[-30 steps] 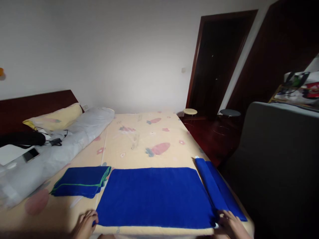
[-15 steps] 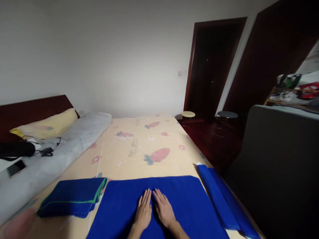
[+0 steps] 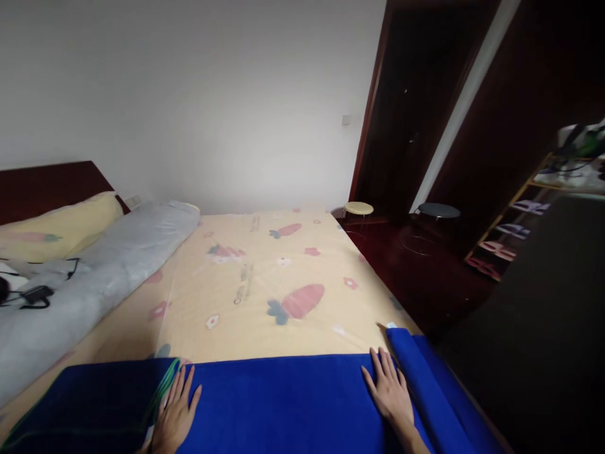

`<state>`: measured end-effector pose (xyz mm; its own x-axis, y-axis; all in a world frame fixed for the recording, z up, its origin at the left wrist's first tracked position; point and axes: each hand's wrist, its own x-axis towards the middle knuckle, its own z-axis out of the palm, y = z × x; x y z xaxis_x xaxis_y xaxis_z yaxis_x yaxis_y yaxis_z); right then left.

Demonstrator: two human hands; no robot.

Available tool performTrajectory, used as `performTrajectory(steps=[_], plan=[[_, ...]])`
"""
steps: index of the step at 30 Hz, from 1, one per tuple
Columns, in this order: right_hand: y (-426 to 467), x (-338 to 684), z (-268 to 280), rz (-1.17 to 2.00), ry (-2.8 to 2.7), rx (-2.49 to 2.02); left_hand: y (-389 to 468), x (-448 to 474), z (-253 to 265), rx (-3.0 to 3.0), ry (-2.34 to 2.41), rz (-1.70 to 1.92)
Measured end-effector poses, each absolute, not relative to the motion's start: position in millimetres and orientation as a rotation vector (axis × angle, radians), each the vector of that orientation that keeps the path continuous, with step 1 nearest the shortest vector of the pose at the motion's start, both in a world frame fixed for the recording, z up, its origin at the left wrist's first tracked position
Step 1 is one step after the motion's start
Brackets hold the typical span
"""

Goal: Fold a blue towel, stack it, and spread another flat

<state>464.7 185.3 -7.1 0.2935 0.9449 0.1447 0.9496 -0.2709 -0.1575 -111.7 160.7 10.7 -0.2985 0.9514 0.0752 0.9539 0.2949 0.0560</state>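
Blue towel [image 3: 283, 403] spread flat on bed [image 3: 255, 290]; no fold yet; left hand [image 3: 174, 417], right hand [image 3: 390, 392] flat, fingers splayed, grip empty; folded towel [image 3: 89, 403] beside left hand, rolled towel [image 3: 420, 384] beside right.

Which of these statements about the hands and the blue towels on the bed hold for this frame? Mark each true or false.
1. Both hands lie flat on the spread blue towel. True.
2. The left hand grips a phone. False: it rests open, beside the folded towel.
3. A rolled towel lies just right of the right hand. True.
4. The bed sheet is plain white. False: it is pale yellow with printed carrots and flowers.
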Motion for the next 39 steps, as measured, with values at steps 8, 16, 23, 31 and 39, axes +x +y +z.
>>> performTrajectory(steps=[8,16,23,31,39], plan=[[194.0,470.0,-13.1,0.000,-1.744,-2.390,167.4,-108.6,27.8,-1.875,-2.667,-0.109],[184.2,317.6,30.0,0.406,-2.091,-1.789,176.7,66.9,57.6,-2.163,-2.313,-0.126],[180.6,315.2,27.9,0.547,-2.248,-1.711,164.0,91.4,32.3,-2.452,-2.297,-0.188],[190.5,484.2,-21.8,0.061,-1.720,-2.218,174.3,-69.3,21.3,-1.754,-2.624,-0.126],[196.1,465.4,-32.8,-0.233,-1.598,-2.172,176.8,-47.3,42.9,-1.700,-2.598,0.027]])
